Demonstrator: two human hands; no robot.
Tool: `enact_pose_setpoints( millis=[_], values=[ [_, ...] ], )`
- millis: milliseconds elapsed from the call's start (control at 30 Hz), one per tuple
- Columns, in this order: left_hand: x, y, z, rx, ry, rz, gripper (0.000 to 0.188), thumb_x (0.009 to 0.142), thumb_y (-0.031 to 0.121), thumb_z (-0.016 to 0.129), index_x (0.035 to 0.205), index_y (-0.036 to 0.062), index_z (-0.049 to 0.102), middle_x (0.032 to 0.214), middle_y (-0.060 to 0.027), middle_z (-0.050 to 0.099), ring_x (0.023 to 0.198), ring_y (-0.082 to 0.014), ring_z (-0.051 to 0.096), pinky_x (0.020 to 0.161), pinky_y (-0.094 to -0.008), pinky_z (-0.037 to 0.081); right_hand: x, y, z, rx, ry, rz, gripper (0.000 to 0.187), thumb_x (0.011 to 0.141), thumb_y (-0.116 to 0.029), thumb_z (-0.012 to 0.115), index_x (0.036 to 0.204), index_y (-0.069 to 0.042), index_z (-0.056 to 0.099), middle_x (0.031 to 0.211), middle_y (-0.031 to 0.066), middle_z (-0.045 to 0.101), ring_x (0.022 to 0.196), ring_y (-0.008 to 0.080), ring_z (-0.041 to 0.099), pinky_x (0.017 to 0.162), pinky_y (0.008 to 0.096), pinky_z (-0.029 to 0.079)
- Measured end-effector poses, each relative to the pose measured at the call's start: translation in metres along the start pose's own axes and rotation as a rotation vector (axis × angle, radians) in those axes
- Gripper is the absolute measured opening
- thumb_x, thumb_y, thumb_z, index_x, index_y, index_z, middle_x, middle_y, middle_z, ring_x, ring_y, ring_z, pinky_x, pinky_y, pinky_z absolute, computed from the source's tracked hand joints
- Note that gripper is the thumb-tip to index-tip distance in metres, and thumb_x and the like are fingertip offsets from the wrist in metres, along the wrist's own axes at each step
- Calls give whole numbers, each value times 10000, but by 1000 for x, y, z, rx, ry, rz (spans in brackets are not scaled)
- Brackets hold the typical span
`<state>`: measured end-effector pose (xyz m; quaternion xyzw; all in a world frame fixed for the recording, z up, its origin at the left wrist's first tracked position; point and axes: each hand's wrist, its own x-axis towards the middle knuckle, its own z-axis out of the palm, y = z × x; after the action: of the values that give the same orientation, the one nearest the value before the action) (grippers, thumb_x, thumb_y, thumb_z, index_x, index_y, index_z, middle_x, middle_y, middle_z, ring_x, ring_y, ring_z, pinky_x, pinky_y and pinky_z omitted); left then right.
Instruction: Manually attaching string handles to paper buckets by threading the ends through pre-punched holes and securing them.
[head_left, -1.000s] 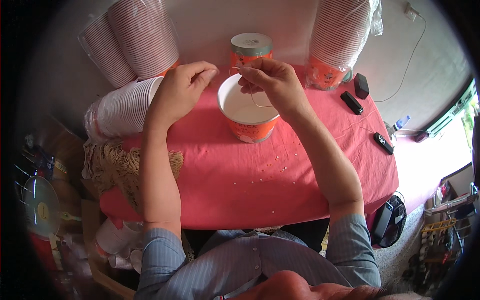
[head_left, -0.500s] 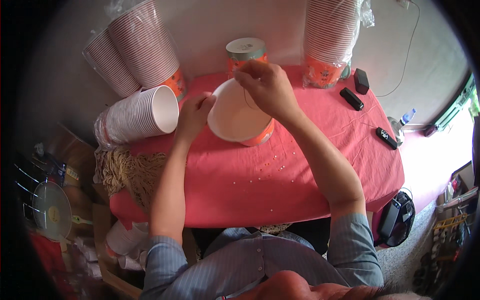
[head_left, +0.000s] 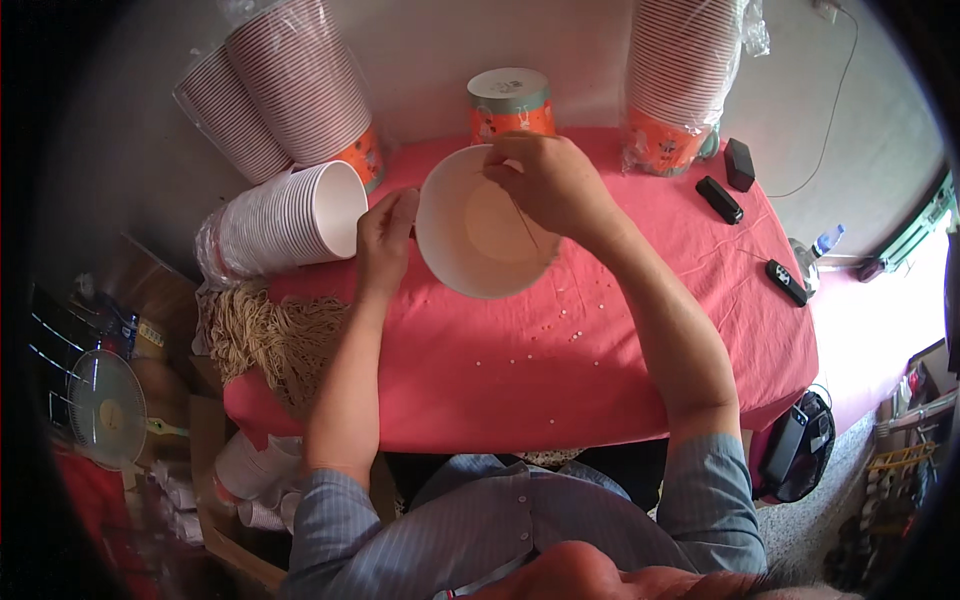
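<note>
A white-lined paper bucket (head_left: 450, 245) is at the middle of the table, its round mouth turned up toward me. My left hand (head_left: 385, 242) grips it by its left side, thumb near the rim. At the far right of the rim my right hand (head_left: 555, 185) is closed in a pinch. From its fingers a thin cord (head_left: 525, 224) hangs down inside the bucket; the fingertips are partly hidden. Behind stands an upside-down orange bucket (head_left: 510, 103) with a green band. A heap of beige cords (head_left: 275, 340) lies on the left of the table.
Bagged stacks of paper buckets stand at the back left (head_left: 300, 85) and back right (head_left: 680, 70); another stack (head_left: 275, 215) lies on its side. Small white bits (head_left: 576, 337) dot the red tablecloth (head_left: 480, 400). Dark small objects (head_left: 720, 200) sit at the right.
The bucket has tipped so more of its inside bottom shows and its orange outside is hidden. My right hand has shifted slightly right and stays pinched; my left hand keeps its grip.
</note>
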<state>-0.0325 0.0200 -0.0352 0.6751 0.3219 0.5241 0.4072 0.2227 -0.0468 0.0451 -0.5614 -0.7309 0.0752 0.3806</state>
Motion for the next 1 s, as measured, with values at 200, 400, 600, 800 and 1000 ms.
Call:
enact_pose_setpoints(
  millis=[200, 400, 600, 800, 1000],
  values=[
    [-17, 24, 36, 132, -141, 416, 297, 1117, 138, 602, 1330, -31, 721, 1313, -143, 721, 1232, -227, 685, 1053, -349, 550, 13, 62, -3, 138, 92, 11, 208, 984, -172, 757, 1128, -24, 786, 1047, 143, 791, 961, 284, 784, 888, 403, 592],
    [-35, 34, 54, 261, -209, 523, 386, 990, 73, 717, 1372, 13, 708, 1487, -177, 665, 1404, -361, 605, 1192, -461, 465, 15, 89, 0, 366, -66, 136, 206, 1062, -188, 728, 1160, -14, 775, 1039, 19, 779, 952, 101, 696, 875, 330, 570],
    [-36, 31, 52, 406, -198, 654, 430, 951, 75, 755, 1378, 55, 715, 1538, -164, 632, 1429, -361, 591, 1195, -494, 459, 16, 101, 22, 556, -135, 176, 218, 1056, -212, 732, 1153, -27, 797, 933, 22, 766, 887, 79, 687, 819, 299, 564],
    [-42, 40, 55, 413, -203, 709, 390, 928, 99, 773, 1318, 98, 755, 1530, -141, 635, 1420, -380, 587, 1193, -509, 458, 1, 76, 26, 869, -324, 242, 250, 1046, -178, 750, 1215, 4, 772, 1092, 58, 796, 980, 129, 738, 887, 313, 613],
    [-49, 51, 59, 491, -257, 811, 304, 898, 101, 778, 1202, 114, 792, 1483, -97, 668, 1395, -349, 585, 1181, -511, 467, -4, 71, 33, 1218, -454, 233, 255, 1028, -138, 748, 1237, 8, 763, 1128, 99, 796, 1006, 193, 766, 897, 349, 644]
  ],
)
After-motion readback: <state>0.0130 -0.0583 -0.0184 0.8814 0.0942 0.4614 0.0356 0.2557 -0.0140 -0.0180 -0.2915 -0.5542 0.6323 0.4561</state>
